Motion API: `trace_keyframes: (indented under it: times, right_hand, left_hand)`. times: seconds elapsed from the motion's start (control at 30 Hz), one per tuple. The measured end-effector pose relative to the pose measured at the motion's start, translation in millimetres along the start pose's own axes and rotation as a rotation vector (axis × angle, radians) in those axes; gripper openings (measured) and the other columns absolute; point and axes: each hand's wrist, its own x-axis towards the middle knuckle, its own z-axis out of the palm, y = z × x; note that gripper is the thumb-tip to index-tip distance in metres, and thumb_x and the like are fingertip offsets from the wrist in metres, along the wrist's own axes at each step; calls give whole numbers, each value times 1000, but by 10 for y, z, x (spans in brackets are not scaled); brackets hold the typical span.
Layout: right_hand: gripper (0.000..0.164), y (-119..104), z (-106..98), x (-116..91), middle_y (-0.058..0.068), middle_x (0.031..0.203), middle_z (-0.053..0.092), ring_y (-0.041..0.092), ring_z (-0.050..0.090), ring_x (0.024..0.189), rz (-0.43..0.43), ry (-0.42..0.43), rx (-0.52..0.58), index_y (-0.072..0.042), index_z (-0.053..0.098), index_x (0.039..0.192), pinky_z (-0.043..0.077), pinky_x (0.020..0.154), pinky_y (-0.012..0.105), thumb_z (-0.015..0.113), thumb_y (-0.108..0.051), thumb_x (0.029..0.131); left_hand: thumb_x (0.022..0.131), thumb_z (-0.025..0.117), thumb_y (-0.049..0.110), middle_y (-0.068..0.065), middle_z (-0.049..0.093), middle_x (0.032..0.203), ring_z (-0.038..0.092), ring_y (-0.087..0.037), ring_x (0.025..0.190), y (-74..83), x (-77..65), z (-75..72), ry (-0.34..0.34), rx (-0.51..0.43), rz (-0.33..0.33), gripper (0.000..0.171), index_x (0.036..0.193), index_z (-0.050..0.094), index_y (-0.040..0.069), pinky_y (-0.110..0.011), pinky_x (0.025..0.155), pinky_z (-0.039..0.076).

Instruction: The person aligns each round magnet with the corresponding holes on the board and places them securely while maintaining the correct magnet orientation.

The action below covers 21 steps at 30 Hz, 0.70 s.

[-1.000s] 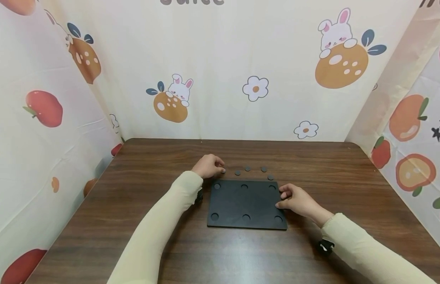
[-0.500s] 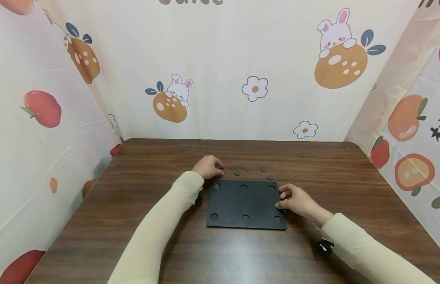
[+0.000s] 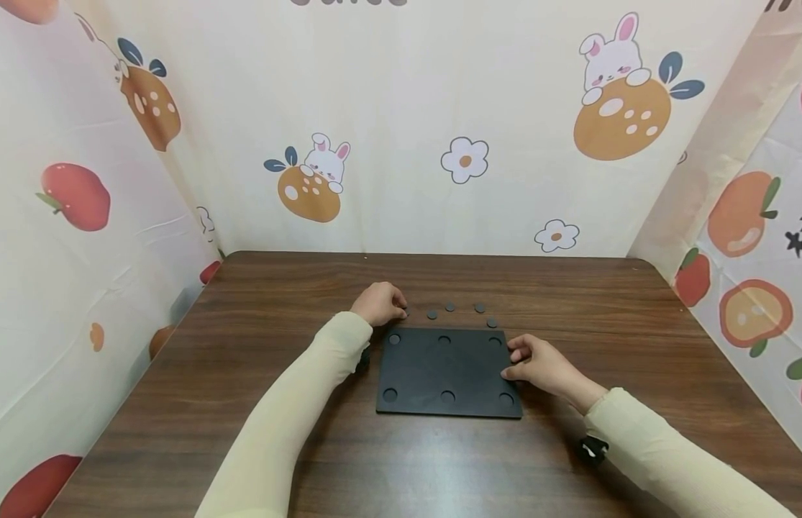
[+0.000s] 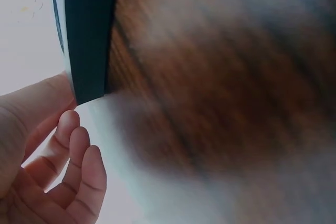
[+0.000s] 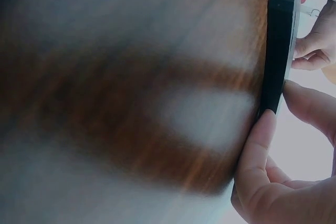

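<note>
A black rectangular board (image 3: 449, 370) with round recesses along its near and far edges lies on the table. A small dark grey disc (image 3: 394, 339) sits in its far left recess. Just beyond that corner, my left hand (image 3: 379, 304) pinches another small disc (image 3: 407, 311) at the table surface, mostly covered by the fingertips. The left wrist view shows the board's edge (image 4: 90, 35) in front of that hand, with the disc hidden. On the other side, my right hand (image 3: 541, 365) holds the board's right edge, thumb on the top face and fingers along the side.
Several loose discs (image 3: 449, 307) lie on the brown wooden table (image 3: 297, 288) behind the board. A printed curtain (image 3: 401, 93) rises behind the table's far edge, and more printed cloth (image 3: 116, 273) hangs at both sides.
My left fingertips have settled slightly over the disc they hold, covering more of it. The right hand, the board and the loose discs stay in place.
</note>
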Motion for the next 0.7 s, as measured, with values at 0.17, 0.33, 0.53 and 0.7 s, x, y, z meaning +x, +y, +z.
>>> trace_keyframes:
  times: [0.17, 0.33, 0.53, 0.7]
  right_hand:
    - [61, -6, -4, -4, 12, 105, 55, 23, 51, 92, -3, 2, 0, 5, 49, 131, 43, 75, 33, 78, -18, 82]
    - [60, 0, 4, -4, 12, 105, 55, 23, 51, 92, -3, 2, 0, 5, 49, 131, 43, 74, 32, 78, -17, 83]
    - [60, -4, 9, -3, 12, 104, 54, 23, 50, 92, 2, 1, 4, 5, 49, 131, 43, 75, 33, 78, -17, 83]
    - [60, -13, 6, -6, 12, 105, 54, 23, 50, 92, 7, -1, 6, 5, 49, 131, 43, 75, 33, 77, -17, 83]
  left_hand:
    - [89, 73, 20, -3, 73, 107, 67, -20, 96, -2, 15, 12, 14, 24, 7, 16, 103, 77, 13, -36, 84, 55]
    - [88, 74, 21, -2, 74, 103, 68, -18, 93, -12, 32, 21, 11, 45, 11, 15, 100, 78, 14, -35, 83, 55]
    - [88, 74, 23, -1, 75, 103, 68, -18, 92, -18, 20, 19, 12, 65, 24, 16, 101, 78, 14, -35, 82, 56]
    - [88, 75, 24, -1, 75, 103, 69, -17, 90, -20, -8, 4, 9, 71, 41, 16, 100, 79, 14, -34, 81, 56]
